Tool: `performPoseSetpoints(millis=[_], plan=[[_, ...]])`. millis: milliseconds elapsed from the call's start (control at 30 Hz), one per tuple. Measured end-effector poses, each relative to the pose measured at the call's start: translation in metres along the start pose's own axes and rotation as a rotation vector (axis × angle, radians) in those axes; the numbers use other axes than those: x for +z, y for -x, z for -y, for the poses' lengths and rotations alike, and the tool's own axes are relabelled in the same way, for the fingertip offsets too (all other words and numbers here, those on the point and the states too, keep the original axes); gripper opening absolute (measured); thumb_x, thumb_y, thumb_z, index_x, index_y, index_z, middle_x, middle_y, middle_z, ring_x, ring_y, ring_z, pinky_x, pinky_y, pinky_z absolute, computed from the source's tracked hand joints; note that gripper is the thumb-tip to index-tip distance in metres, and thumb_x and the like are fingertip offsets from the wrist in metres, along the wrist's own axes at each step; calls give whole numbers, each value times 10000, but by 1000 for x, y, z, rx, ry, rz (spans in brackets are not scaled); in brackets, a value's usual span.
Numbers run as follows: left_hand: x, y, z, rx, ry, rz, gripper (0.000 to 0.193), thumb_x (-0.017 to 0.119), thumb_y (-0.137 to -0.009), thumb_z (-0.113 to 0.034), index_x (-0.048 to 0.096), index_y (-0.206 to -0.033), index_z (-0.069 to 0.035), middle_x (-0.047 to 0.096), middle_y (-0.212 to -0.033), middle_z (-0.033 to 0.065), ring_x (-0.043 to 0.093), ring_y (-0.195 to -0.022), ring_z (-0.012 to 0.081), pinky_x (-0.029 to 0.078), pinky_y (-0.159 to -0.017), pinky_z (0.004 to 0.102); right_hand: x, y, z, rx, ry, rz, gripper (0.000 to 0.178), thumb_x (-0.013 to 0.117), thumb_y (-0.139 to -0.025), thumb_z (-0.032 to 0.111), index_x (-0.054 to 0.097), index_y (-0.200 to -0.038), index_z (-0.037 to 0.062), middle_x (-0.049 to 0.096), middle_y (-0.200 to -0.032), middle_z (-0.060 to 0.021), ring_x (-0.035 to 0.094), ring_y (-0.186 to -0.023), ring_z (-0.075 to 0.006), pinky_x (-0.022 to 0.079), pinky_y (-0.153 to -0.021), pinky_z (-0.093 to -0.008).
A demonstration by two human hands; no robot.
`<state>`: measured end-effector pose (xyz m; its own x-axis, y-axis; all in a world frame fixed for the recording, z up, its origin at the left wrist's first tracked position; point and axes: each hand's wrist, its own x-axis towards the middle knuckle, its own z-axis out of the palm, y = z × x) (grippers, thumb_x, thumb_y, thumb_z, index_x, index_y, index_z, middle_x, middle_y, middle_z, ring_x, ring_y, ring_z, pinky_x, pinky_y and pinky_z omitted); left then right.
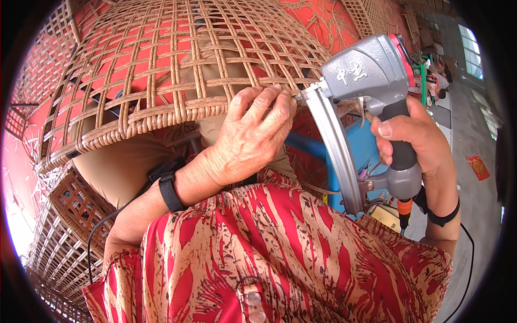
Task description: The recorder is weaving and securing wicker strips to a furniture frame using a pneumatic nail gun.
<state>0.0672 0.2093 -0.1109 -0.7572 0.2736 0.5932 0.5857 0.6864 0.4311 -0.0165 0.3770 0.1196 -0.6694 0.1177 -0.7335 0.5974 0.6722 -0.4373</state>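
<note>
A large brown woven wicker panel [177, 70] with an open lattice and a wrapped rim lies across my lap. My left hand [256, 126] grips the rim near its right end, fingers bent over the edge strands. In my right hand [412, 134] is a grey pneumatic staple gun [371, 70], held by its black handle. The gun's nose meets or nearly meets the rim just right of my left fingertips. Its long silver magazine slants down toward my lap. Whether my finger is on the trigger I cannot tell.
Below the gun stands a blue stool or box [361, 145] with small items on it. More woven wicker pieces [59, 242] stand at the left. Cane scraps [323, 21] litter the red floor covering. An orange air fitting [404, 207] joins the gun's base.
</note>
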Motion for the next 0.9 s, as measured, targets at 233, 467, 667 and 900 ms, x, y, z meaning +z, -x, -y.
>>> performPoseSetpoints(millis=[233, 467, 667, 900], plan=[[-1, 1, -1, 2, 15, 11, 490, 605, -735, -149, 633, -1196, 14, 547, -1238, 105, 526, -1192, 261, 397, -978, 428, 1, -1, -1, 28, -105, 19, 403, 718, -753, 108, 537, -1085, -30, 596, -833, -110, 560, -543, -137, 484, -456, -304], [-2, 1, -1, -1, 14, 13, 489, 607, -729, -146, 637, -1187, 23, 550, -1235, 109, 531, -1188, 257, 403, -973, 426, 11, 6, -1, -4, 4, -30, 419, 734, -733, 135, 548, -1071, -28, 592, -820, -92, 561, -547, -134, 486, -482, -300], [0, 2, 0, 4, 25, 5, 495, 604, -724, -148, 636, -1187, 24, 559, -1234, 109, 538, -1181, 256, 407, -974, 425, 2, -2, 5, -35, 145, 146, 435, 742, -721, 141, 542, -1070, -24, 598, -827, -83, 566, -562, -134, 496, -516, -311], [-1, 1, -1, 0, 42, -5, 492, 603, -723, -151, 636, -1182, 25, 566, -1230, 106, 538, -1177, 257, 408, -970, 426, -1, -4, 7, -96, 192, 179, 441, 745, -716, 103, 535, -1084, -18, 603, -832, -88, 570, -565, -140, 499, -517, -322]])
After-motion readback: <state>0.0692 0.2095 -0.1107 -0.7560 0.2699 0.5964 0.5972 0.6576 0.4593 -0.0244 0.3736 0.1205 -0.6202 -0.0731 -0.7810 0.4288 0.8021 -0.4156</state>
